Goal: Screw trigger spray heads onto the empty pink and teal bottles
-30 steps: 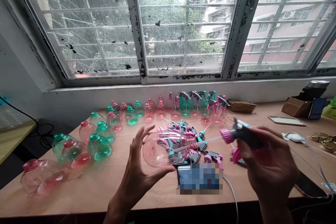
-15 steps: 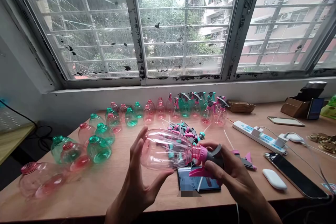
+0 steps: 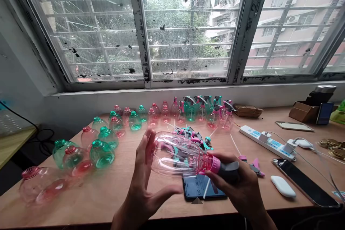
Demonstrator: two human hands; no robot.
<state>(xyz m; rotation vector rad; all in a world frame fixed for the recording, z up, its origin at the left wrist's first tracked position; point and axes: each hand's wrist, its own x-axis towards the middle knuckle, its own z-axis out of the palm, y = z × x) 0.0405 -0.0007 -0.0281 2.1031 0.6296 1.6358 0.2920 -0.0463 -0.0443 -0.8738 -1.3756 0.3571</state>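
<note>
A clear pink spray bottle lies sideways in the air above the table, base to the left. Its grey and pink trigger sprayer sits at the neck, gripped by my right hand, fingers wrapped around it. My left hand is at the base end, fingers upright beside it and thumb spread apart below. Whether those fingers touch the bottle is hard to tell. Behind the bottle lies a pile of loose sprayers in pink, teal and grey; another loose sprayer lies to the right.
Open pink and green bottles stand along the left and back. Bottles with sprayers stand near the window. A lit phone lies below my hands. On the right are a power strip, a white case and a dark phone.
The bottle has shifted slightly right, and my right hand has turned the sprayer so its pink trigger no longer shows. My left thumb has moved away from the bottle.
</note>
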